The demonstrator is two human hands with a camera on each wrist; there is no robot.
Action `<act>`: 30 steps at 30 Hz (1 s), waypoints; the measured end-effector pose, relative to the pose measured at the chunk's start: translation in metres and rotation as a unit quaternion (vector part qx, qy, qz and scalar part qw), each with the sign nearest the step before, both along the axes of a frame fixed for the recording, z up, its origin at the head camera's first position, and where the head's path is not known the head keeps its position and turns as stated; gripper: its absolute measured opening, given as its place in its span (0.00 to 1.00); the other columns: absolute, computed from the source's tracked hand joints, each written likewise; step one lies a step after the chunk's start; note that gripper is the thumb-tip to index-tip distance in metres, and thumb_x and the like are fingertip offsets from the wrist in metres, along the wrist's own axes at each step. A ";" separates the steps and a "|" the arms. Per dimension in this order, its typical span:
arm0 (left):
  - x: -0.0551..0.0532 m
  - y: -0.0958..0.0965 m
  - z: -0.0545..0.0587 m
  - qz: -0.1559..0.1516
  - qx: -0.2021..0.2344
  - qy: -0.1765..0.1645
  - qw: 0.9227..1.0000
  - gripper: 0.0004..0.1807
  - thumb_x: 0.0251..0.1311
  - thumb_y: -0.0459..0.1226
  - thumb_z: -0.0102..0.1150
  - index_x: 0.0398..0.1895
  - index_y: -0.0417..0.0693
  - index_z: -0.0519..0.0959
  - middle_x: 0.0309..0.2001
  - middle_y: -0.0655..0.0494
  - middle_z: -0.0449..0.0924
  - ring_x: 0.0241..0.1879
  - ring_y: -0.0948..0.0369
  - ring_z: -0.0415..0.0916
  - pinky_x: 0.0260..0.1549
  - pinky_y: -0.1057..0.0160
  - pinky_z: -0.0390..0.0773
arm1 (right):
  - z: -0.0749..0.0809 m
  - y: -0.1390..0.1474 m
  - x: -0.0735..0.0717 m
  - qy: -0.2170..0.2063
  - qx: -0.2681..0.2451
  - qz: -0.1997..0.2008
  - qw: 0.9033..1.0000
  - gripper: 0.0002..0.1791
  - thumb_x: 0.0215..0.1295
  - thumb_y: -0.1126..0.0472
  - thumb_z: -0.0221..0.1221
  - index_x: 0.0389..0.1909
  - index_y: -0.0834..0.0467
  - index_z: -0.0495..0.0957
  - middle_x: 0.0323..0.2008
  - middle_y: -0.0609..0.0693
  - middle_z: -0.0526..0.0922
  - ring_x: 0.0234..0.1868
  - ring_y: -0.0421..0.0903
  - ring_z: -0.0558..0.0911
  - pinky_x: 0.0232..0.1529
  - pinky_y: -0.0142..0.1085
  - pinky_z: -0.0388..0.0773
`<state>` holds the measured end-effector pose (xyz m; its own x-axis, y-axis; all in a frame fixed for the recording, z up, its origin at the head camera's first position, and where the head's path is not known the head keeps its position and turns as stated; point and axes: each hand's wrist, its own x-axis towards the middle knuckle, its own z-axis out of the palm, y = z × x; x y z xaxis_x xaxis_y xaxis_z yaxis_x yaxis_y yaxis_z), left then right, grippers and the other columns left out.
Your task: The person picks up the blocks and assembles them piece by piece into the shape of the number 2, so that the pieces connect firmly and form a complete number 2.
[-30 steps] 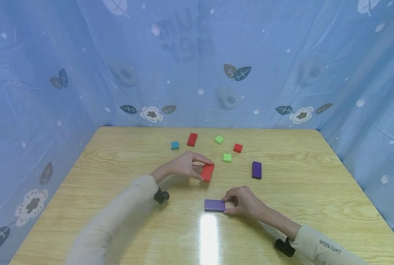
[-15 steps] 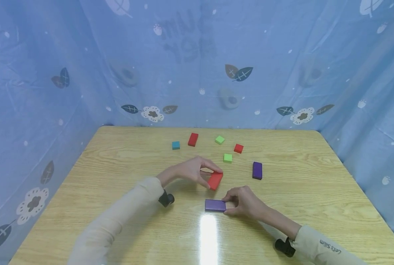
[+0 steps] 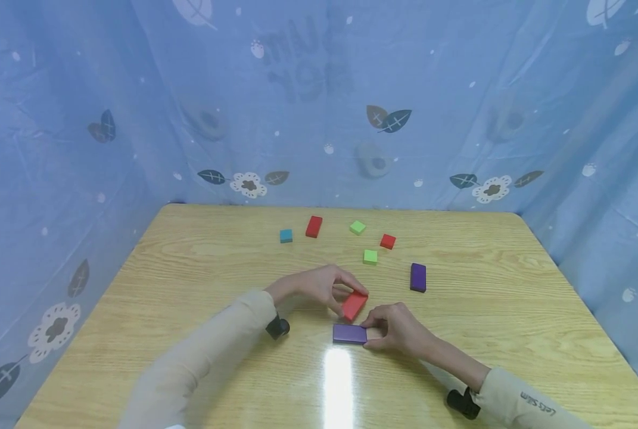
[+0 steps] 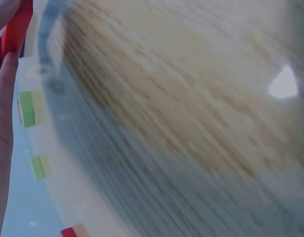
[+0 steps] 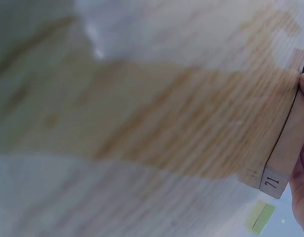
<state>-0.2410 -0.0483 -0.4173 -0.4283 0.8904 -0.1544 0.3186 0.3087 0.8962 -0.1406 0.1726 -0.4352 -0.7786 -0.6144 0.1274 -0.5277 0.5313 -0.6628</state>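
Note:
My left hand pinches a red rectangular block between thumb and fingers, with the block slanted just behind a purple block. The same red block shows at the upper left corner of the left wrist view. The purple block lies lengthwise on the table. Against its right end sits a plain wooden block, which my right hand pinches by its front and back sides. In the right wrist view the wooden block has "71" printed on its end face; most of that hand is cut off there.
Farther back on the wooden table lie a blue block, a long red block, two green blocks, a small red block and a second purple block. A blue patterned curtain surrounds the table's sides.
My left hand has carried the red block toward me and to the right, close to the purple block, turning it slightly. The right hand has stayed in place on the wooden block.

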 end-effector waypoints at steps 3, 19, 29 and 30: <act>0.000 0.002 -0.001 -0.005 0.002 -0.023 1.000 0.32 0.45 0.20 0.67 0.57 0.45 0.78 0.59 0.60 0.75 0.62 0.64 0.67 0.57 0.69 0.70 | 0.000 0.000 0.000 0.001 -0.004 0.001 1.000 0.13 0.45 0.64 0.74 0.34 0.59 0.85 0.31 0.44 0.86 0.32 0.34 0.80 0.35 0.29 0.79; 0.003 0.009 -0.009 -0.005 -0.011 -0.040 0.999 0.30 0.47 0.17 0.64 0.56 0.43 0.79 0.61 0.55 0.74 0.61 0.65 0.69 0.55 0.71 0.72 | -0.002 0.001 0.000 0.020 -0.011 0.007 1.000 0.13 0.45 0.63 0.74 0.33 0.59 0.85 0.31 0.45 0.86 0.32 0.33 0.80 0.33 0.28 0.78; 0.003 0.010 -0.010 -0.016 -0.020 -0.037 0.999 0.32 0.45 0.16 0.63 0.57 0.42 0.77 0.66 0.54 0.68 0.63 0.67 0.65 0.58 0.72 0.68 | -0.003 0.001 0.001 0.012 -0.008 0.002 1.000 0.13 0.45 0.62 0.74 0.34 0.59 0.85 0.32 0.46 0.86 0.35 0.37 0.82 0.37 0.30 0.80; 0.003 0.010 -0.010 -0.019 -0.021 -0.030 0.999 0.32 0.45 0.17 0.63 0.58 0.42 0.77 0.66 0.54 0.68 0.63 0.68 0.65 0.58 0.73 0.67 | -0.003 0.001 0.001 0.012 -0.009 0.002 1.000 0.13 0.45 0.63 0.74 0.34 0.59 0.85 0.32 0.46 0.86 0.35 0.36 0.82 0.37 0.30 0.80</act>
<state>-0.2385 -0.0387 -0.4270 -0.3826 0.8984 -0.2158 0.2767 0.3342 0.9010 -0.1397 0.1738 -0.4379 -0.7721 -0.6157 0.1571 -0.5466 0.5174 -0.6584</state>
